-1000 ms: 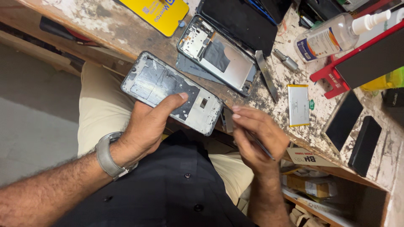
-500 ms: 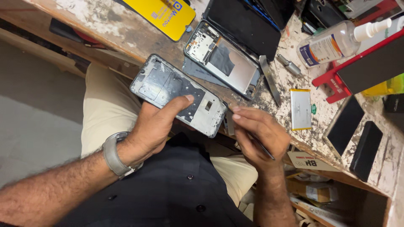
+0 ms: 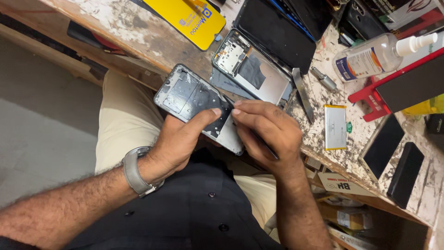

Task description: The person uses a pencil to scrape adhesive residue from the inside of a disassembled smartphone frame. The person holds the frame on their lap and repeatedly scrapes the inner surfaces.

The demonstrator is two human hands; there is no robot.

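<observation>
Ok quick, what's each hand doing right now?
Left hand: closed around the opened phone frame, thumb pressed on its inner face.
Right hand: fingers curled, touching the frame's lower end, gripping a thin dark tool.

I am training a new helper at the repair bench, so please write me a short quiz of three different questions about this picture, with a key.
1. True or false: the left hand holds the phone frame from below, thumb on top.
2. Where does the battery lie? A) in the frame B) on the bench, right of the hands C) on the lap
3. Fill in: the right hand touches the frame at its ____ end, the one nearest the body.

Key: 1 true; 2 B; 3 lower. The right hand also seems to grip a thin dark tool, mostly hidden.
</observation>
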